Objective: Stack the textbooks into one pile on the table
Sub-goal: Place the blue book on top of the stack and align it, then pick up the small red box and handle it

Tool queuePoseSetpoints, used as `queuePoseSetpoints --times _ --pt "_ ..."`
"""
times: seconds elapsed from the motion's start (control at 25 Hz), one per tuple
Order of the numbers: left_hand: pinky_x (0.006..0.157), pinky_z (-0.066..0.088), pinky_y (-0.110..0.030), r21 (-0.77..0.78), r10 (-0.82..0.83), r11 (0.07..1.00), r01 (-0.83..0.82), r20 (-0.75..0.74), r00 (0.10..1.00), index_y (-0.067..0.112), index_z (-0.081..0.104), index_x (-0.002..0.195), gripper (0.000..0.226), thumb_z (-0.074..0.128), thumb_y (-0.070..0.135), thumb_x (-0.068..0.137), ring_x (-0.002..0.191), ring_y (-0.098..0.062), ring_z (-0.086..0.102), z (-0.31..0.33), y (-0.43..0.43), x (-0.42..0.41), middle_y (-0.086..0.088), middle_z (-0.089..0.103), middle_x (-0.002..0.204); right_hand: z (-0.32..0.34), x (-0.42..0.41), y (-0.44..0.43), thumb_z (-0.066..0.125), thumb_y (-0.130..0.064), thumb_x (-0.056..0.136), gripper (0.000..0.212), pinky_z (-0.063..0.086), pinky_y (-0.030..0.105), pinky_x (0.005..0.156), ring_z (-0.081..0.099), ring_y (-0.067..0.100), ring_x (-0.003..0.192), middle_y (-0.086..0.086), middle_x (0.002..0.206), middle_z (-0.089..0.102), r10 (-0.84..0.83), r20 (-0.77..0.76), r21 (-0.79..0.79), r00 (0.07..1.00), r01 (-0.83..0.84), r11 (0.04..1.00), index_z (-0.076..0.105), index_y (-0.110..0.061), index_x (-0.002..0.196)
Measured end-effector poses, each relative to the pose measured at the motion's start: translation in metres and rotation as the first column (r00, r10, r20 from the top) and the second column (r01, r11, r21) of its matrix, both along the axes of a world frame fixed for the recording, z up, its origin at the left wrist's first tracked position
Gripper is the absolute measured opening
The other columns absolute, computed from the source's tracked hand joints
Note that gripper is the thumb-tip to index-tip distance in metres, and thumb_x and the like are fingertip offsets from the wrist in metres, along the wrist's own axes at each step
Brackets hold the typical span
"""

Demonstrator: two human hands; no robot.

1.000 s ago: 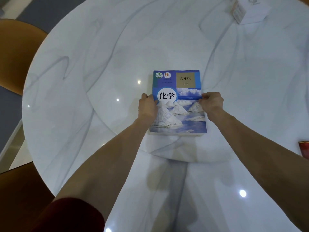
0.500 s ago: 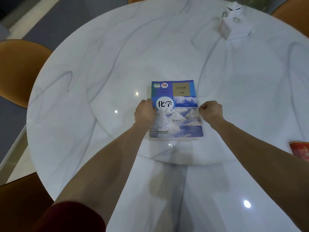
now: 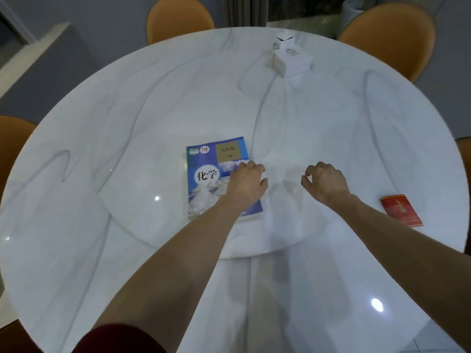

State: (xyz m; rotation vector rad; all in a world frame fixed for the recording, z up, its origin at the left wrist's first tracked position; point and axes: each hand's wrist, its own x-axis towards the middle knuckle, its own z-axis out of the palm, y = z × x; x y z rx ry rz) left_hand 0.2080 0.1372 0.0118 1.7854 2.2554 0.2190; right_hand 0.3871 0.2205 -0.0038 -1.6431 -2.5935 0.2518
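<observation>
Blue chemistry textbook with a snowy cover (image 3: 216, 178) lies flat near the middle of the round white marble bench (image 3: 127, 110), likely as pile base. Left hand (image 3: 246, 183) hovers over its right edge, fingers loosely curled, holding nothing; right hand (image 3: 325, 183) empty, half-curled, between it and the red book (image 3: 401, 210) near the bench's right edge, probably next.

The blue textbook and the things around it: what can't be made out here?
All in the head view:
- Blue textbook: its lower right cover is hidden by the left hand and forearm.
- Books beneath it: only page edges show, so no count.
- Red book: print too small to read.
- White boxes: labels too small and blurred.
</observation>
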Motion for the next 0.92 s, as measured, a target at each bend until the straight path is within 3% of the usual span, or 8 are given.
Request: queuePoseSetpoints --times 0.36,0.56,0.76,0.92 --pt "0.096 0.045 -0.039 -0.052 -0.257 0.964 0.262 0.076 0.963 0.011 0.047 0.134 0.042 0.048 0.027 0.095 0.124 -0.027 0.044 -0.02 0.05 0.126 -0.009 0.051 0.134 -0.019 0.129 0.028 0.045 -0.023 0.094 0.032 0.047 0.041 0.084 0.058 0.035 0.1 0.017 0.106 0.063 -0.23 0.033 -0.001 0.973 0.23 0.973 0.063 -0.003 0.111" --pt "0.097 0.047 -0.041 -0.087 -0.394 0.909 0.408 0.142 0.908 0.009 0.044 0.136 0.048 0.051 0.029 0.093 0.129 -0.026 0.04 -0.043 0.079 0.197 -0.008 0.046 0.139 -0.035 0.187 0.046 0.042 -0.022 0.095 0.034 0.047 0.044 0.088 0.055 0.035 0.105 0.018 0.113 0.059 -0.386 0.023 -0.078 0.922 0.386 0.919 0.06 -0.004 0.116" --pt "0.103 0.042 -0.039 -0.108 -0.451 0.874 0.474 0.186 0.873 0.009 0.04 0.137 0.062 0.061 0.038 0.086 0.132 -0.027 0.037 -0.07 0.102 0.257 -0.01 0.042 0.14 -0.056 0.223 0.056 0.04 -0.025 0.097 0.037 0.046 0.047 0.091 0.05 0.036 0.114 0.02 0.121 0.054 -0.475 0.035 -0.175 0.879 0.474 0.863 0.053 -0.005 0.126" --pt "0.105 0.041 -0.036 -0.066 -0.404 0.899 0.432 0.256 0.878 0.011 0.044 0.134 0.073 0.07 0.045 0.076 0.129 -0.025 0.039 -0.092 0.113 0.287 -0.009 0.046 0.135 -0.071 0.231 0.057 0.043 -0.029 0.096 0.039 0.05 0.045 0.089 0.055 0.036 0.11 0.02 0.12 0.055 -0.527 -0.001 -0.315 0.85 0.499 0.807 0.053 -0.005 0.125"
